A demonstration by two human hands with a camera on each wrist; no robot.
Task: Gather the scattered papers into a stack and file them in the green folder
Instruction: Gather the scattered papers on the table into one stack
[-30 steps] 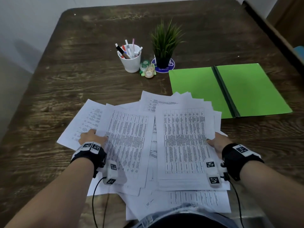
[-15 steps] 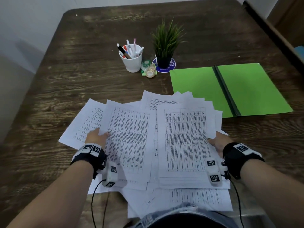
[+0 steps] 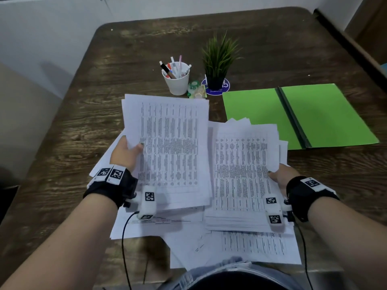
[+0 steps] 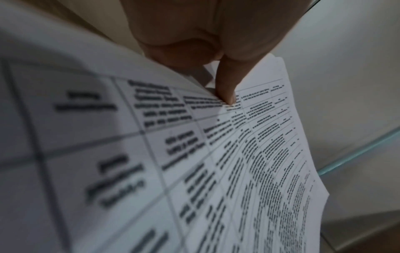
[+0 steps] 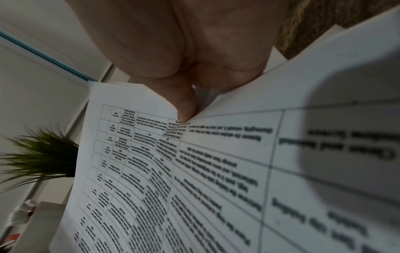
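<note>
My left hand [image 3: 128, 152] pinches the left edge of a bundle of printed papers [image 3: 171, 147], lifted and tilted above the table; its thumb [image 4: 226, 85] presses on top of the sheets. My right hand [image 3: 278, 175] pinches the right edge of a second bundle [image 3: 240, 174], thumb [image 5: 186, 107] on top. More loose printed sheets [image 3: 251, 250] lie beneath near the table's front edge. The green folder [image 3: 297, 116] lies open flat at the right, beyond the right bundle.
A white cup of pens [image 3: 177, 79], a tape roll [image 3: 193, 87] and a small potted plant [image 3: 217, 65] stand behind the papers at mid-table. The dark wooden table [image 3: 88, 114] shows bare on the left and at the back. A wall runs along the left.
Both hands went from lying on the spread papers to gripping bundles. The left bundle has come up off the table and moved forward; the right bundle is gathered.
</note>
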